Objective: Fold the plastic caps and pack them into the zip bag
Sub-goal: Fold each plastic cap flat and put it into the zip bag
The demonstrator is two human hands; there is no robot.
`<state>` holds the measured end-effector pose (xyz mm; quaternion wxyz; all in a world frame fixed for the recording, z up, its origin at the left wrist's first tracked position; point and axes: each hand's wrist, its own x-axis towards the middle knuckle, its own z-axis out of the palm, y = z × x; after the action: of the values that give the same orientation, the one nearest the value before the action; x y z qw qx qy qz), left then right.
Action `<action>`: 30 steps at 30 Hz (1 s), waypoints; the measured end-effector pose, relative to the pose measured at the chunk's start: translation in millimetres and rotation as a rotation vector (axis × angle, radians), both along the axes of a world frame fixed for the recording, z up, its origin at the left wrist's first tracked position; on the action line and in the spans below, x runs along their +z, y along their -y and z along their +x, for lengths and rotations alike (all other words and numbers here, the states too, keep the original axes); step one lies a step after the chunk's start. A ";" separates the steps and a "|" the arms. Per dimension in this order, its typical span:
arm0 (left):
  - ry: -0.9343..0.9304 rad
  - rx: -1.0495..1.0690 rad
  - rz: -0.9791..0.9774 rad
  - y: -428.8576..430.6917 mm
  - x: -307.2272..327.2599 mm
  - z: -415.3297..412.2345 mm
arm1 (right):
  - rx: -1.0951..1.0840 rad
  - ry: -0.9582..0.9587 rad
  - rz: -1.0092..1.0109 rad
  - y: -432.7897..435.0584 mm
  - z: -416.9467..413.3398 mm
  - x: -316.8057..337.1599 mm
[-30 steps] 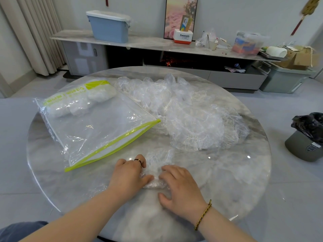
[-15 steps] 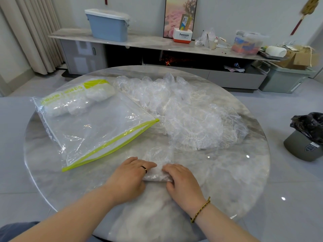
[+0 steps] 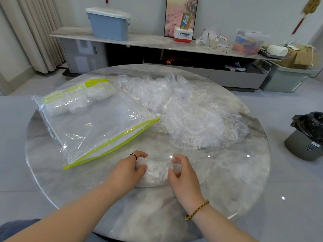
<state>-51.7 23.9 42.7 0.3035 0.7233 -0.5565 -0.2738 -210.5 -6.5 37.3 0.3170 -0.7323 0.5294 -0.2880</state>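
Where the near part of the round counter [image 3: 227, 172] meets the person's reach, a folded cap [image 3: 156, 172] lies as a crumpled oblong bundle of thin clear film, its long axis running left to right, roughly parallel to the counter's near edge. The left hand [image 3: 127, 170], which wears a dark ring [image 3: 133, 155], has its grip clamped on the bundle's left end, fingers curled over the top. The right hand [image 3: 183, 177], with a braided bracelet [image 3: 197, 210] at the wrist, has its grip closed on the right end between thumb and curled fingers; the fingertips are blurred. The zip bag [image 3: 94, 123] lies flat to the left and beyond the hands, clear and glossy, its lime-green zip edge running diagonally from near left to far right and facing the hands; the two green strips stand slightly apart. Several packed caps [image 3: 78, 102] sit as white rolls at the bag's far closed end, under green print. A loose pile of caps [image 3: 188, 112], wrinkled, transparent and gathered at the rims, covers the far right of the counter, just beside the bag's right corner and apart from the hands. The counter is polished grey-white marble. On the floor to the right stands a bin [image 3: 307, 142] lined with black film. A low cabinet [image 3: 174, 44] behind carries a blue box [image 3: 108, 25].
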 end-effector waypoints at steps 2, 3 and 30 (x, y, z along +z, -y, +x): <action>0.067 -0.004 0.004 -0.1 -2.3 -3.2 | 0.026 -0.126 -0.397 1.1 2.0 -7.1; 0.108 -0.013 -0.003 -0.8 -2.6 -4.4 | 0.094 -0.174 -0.528 0.0 3.6 -10.8; 0.473 -0.231 0.171 6.1 5.2 4.6 | 0.118 -0.530 -0.160 6.8 -0.8 6.5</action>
<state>-47.1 17.9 48.0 0.0698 0.7219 -0.6656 -0.1759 -211.3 -13.3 43.8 0.1252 -0.8344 0.5258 -0.1083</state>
